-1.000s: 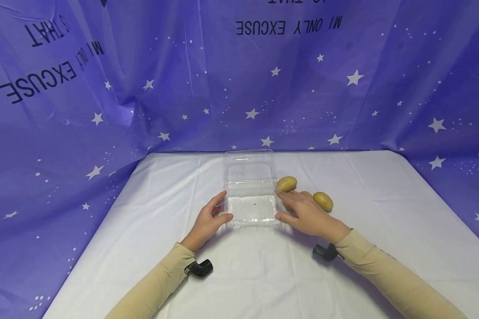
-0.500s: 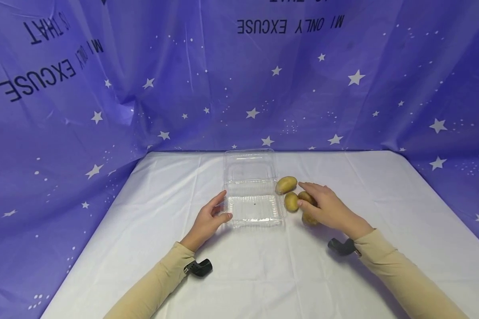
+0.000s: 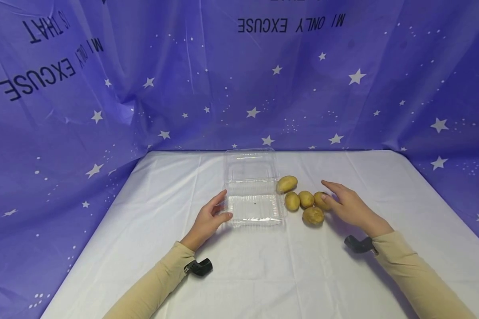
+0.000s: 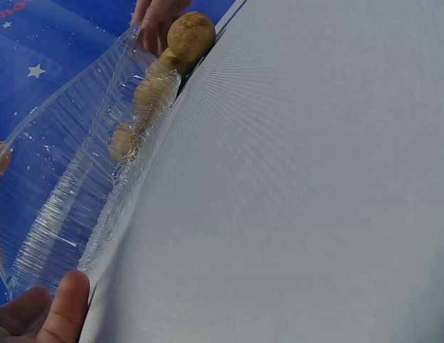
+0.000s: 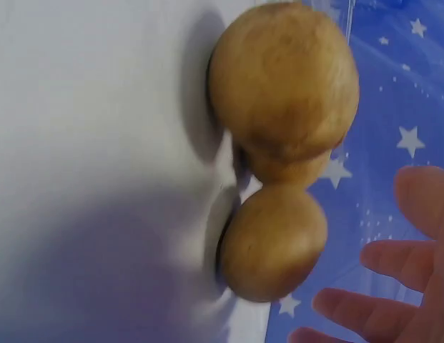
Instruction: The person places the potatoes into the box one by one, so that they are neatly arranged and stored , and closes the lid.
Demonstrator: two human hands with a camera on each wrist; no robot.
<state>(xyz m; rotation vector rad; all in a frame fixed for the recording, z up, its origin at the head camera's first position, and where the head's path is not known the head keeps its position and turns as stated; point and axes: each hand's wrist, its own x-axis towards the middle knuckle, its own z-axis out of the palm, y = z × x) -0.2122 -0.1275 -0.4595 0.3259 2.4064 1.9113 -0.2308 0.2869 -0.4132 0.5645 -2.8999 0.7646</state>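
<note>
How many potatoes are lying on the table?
5. The back potato lies beside the clear container; the left potato, middle potato and right potato form a row towards the right hand; the front potato lies before that row. None seems hidden.

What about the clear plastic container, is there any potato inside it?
No, all five potatoes lie on the white cloth outside the container, to its right.

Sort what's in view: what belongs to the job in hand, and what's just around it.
Likely part of the job:
- clear plastic container, lid open, left hand touching its edge
- five potatoes, right hand beside them

Just around it:
- white tablecloth
- purple starry sheet
- black wrist devices
</note>
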